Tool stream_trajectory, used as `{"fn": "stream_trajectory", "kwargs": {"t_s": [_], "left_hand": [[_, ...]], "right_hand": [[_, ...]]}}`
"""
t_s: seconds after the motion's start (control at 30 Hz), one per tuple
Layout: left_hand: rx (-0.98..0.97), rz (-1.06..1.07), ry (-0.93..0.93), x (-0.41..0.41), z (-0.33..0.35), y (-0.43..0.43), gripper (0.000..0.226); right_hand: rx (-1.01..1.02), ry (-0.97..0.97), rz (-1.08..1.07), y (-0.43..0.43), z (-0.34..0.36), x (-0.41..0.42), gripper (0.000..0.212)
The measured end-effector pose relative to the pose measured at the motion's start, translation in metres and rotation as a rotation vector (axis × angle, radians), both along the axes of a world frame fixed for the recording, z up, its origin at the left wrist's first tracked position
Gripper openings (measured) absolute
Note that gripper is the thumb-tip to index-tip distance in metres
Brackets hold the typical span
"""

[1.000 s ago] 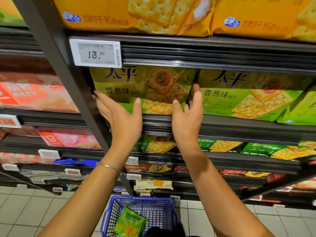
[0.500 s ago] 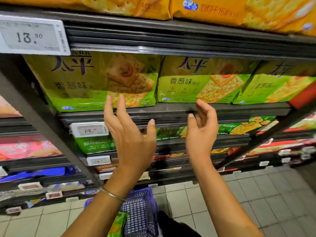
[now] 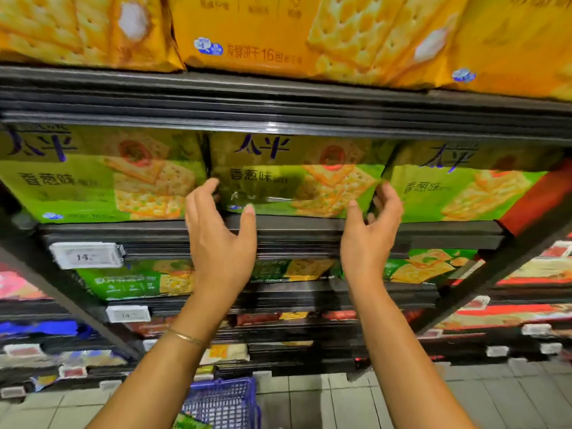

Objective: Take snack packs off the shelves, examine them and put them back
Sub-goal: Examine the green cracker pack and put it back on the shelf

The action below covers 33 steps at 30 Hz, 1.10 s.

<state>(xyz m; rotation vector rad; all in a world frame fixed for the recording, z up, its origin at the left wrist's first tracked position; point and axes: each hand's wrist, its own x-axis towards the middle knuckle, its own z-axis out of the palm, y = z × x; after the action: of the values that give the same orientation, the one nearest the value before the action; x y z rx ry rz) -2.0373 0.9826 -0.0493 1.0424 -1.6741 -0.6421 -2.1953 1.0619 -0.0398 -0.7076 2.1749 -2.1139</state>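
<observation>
Green cracker pack stands upright on the shelf at 12 o'clock; left hand grips its 8 o'clock edge, fingers curled round it; right hand grips its 4 o'clock edge, fingers likewise curled; blue basket at 6 o'clock.

On my feed the green packs carry pale yellow speckled crackers and dark purple lettering, while the orange-yellow packs show golden dimpled crackers with white cream. I make out dark grey shelf edges, white price tags with black digits, a gold bracelet, a blue lattice basket, pale grey floor tiles and red packs.
</observation>
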Motion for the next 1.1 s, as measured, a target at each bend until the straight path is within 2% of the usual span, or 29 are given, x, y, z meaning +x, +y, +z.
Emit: {"fn": "stream_trajectory", "kwargs": {"t_s": [0.13, 0.23, 0.53, 0.63, 0.73, 0.83, 0.9, 0.97, 1.03, 1.1], "left_hand": [[0.032, 0.047, -0.017, -0.023, -0.001, 0.007, 0.058], [0.061, 0.051, -0.044, -0.033, -0.003, 0.013, 0.062], [0.133, -0.083, 0.010, -0.044, -0.003, 0.014, 0.068], [0.160, -0.117, 0.030, -0.043, -0.001, 0.010, 0.081], [0.162, -0.175, 0.049, -0.041, -0.001, 0.007, 0.091], [0.128, -0.219, 0.050, -0.041, -0.005, 0.009, 0.089], [0.121, -0.210, 0.087, -0.040, -0.009, 0.013, 0.084], [0.094, -0.196, 0.142, -0.036, -0.015, 0.017, 0.070], [0.056, -0.150, 0.188, -0.031, -0.016, 0.020, 0.055], [0.053, -0.092, 0.238, -0.025, -0.013, 0.023, 0.048]], "right_hand": [[0.020, 0.012, 0.042, -0.001, -0.002, 0.000, 0.068], [0.021, -0.015, 0.074, 0.001, 0.001, -0.002, 0.069], [-0.107, 0.104, -0.024, 0.016, -0.009, 0.017, 0.051], [-0.216, 0.079, 0.066, 0.022, -0.006, 0.021, 0.058], [-0.233, 0.045, 0.114, 0.028, -0.006, 0.018, 0.077], [-0.197, 0.026, 0.150, 0.039, -0.009, 0.015, 0.082], [-0.279, 0.033, 0.229, 0.048, -0.014, 0.009, 0.062], [-0.356, 0.033, 0.294, 0.059, -0.016, -0.002, 0.050], [-0.403, -0.006, 0.344, 0.071, -0.018, -0.015, 0.050], [-0.447, -0.108, 0.370, 0.082, -0.021, -0.026, 0.060]]}}
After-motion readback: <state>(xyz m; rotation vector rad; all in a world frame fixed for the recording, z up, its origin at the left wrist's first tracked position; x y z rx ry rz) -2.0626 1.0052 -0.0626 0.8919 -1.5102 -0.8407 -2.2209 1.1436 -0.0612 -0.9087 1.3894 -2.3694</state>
